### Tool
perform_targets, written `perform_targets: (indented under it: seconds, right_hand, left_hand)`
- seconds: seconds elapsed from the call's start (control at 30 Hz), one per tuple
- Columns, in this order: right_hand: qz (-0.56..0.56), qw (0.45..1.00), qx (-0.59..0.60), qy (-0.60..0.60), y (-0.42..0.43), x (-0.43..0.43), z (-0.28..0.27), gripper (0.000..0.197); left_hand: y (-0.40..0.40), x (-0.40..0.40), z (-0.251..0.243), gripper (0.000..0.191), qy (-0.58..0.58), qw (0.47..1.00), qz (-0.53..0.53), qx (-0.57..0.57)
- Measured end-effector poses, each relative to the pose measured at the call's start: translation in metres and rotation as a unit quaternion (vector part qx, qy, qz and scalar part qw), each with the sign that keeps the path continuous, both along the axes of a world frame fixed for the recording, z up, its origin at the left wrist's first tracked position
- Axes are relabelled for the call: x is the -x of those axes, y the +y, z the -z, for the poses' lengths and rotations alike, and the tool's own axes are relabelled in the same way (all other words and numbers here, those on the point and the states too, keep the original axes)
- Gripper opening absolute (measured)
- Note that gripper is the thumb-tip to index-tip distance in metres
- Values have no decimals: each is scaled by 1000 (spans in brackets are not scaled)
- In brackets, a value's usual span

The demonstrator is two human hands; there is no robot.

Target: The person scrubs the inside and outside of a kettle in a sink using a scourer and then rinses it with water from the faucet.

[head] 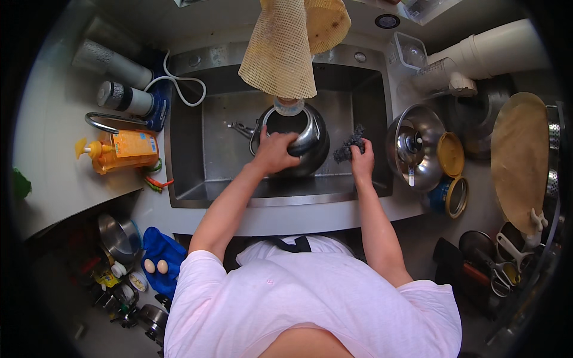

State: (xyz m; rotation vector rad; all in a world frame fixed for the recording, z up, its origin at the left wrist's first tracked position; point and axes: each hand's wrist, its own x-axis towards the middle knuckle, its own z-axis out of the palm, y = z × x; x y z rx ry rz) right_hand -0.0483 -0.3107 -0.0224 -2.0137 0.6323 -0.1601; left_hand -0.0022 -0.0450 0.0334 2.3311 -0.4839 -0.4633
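In the sink point(224, 152) sits a shiny stainless steel kettle point(315, 129), its round mouth uncovered. My left hand point(275, 150) is on the kettle, with fingers at its rim and the palm over its near side. A metal fitting point(241, 129), either spout or handle, juts out to the kettle's left. My right hand point(363, 161) grips a dark grey scouring pad point(347, 147) over the sink's right part, apart from the kettle. Above the kettle's mouth hangs a yellowish mesh cloth point(282, 53), with the clear tip of a faucet point(288, 106) showing beneath.
Right of the sink stands a steel bowl point(425, 165) containing a knobbed lid point(409, 143), beside a yellow jar lid point(451, 154). On the left are an orange pump bottle point(130, 152), chili peppers point(156, 182) and a white cable point(197, 103). Two eggs point(156, 266) lie on blue cloth, lower left.
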Motion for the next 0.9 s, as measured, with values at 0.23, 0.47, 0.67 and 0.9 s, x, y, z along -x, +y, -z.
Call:
perform_targets:
  seconds: [0.23,0.47,0.67,0.9]
  right_hand:
    - [54,994,-92,9,1,2,-1,32]
    - [107,989,-106,-16,-20,-27,43,29]
    - [170,873,-430,156,-12,-48,34,25]
    - [120,863,-470,145,-21,-44,35,35]
  left_hand:
    - [24,-23,-2,56,239,925,-105,274]
    - [34,-36,3,37,381,820,-132,406]
    - [29,-39,35,43,466,726,-114,492]
    - [37,-42,102,49,510,602,-149,596]
